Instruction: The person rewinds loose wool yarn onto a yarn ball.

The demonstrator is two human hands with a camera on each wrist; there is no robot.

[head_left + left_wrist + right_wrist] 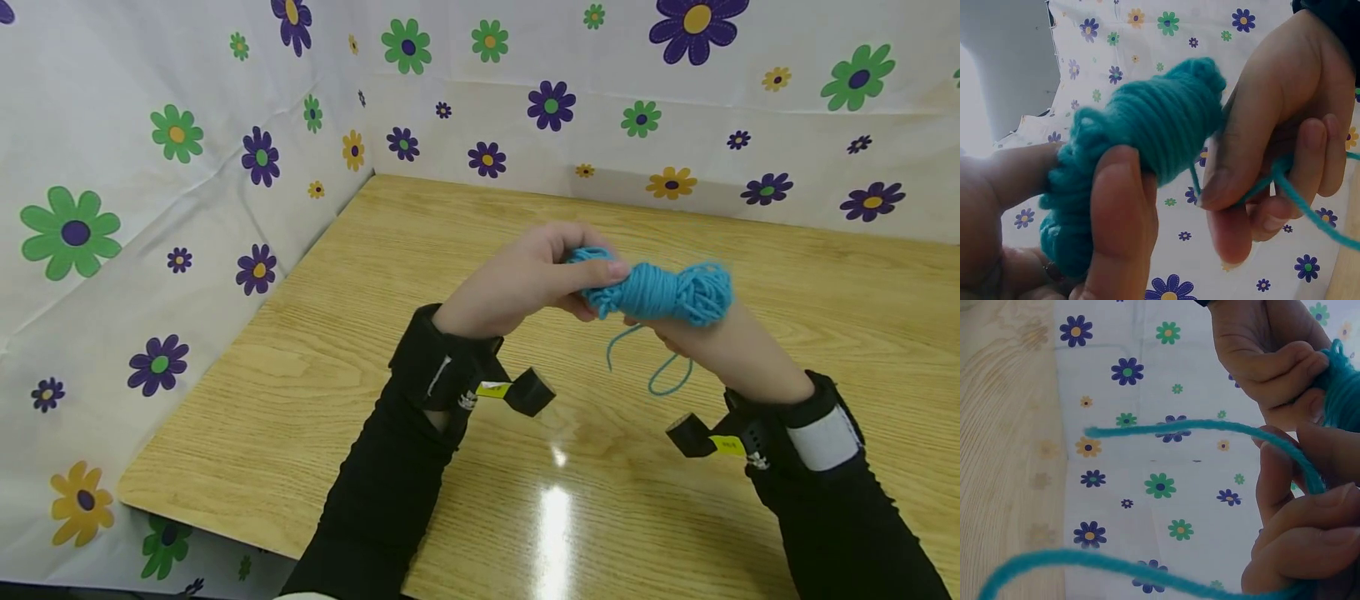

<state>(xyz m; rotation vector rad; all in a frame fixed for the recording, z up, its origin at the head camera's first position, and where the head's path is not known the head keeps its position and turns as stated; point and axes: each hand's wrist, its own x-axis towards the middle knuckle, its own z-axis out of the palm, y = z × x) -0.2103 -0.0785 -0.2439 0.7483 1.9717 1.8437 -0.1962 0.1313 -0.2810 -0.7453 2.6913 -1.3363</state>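
Observation:
A small skein of blue yarn point(651, 290), wrapped tightly round its middle with loopy ends, is held up above the table. My left hand point(536, 271) grips its left end between thumb and fingers. Behind and below the skein, my right hand point(701, 342) is partly hidden in the head view. In the left wrist view the right hand point(1279, 125) pinches a strand of yarn point(1194, 181) that runs from the wrapped middle. A loose yarn tail point(1172, 428) and a loop point(1072, 557) hang out from the right fingers in the right wrist view.
The wooden table point(300, 400) lies beneath both hands. White cloth with printed flowers point(480, 100) stands behind it and along the left side. Each wrist wears a black strap with a small camera point(530, 392). Light glares off the table's front part.

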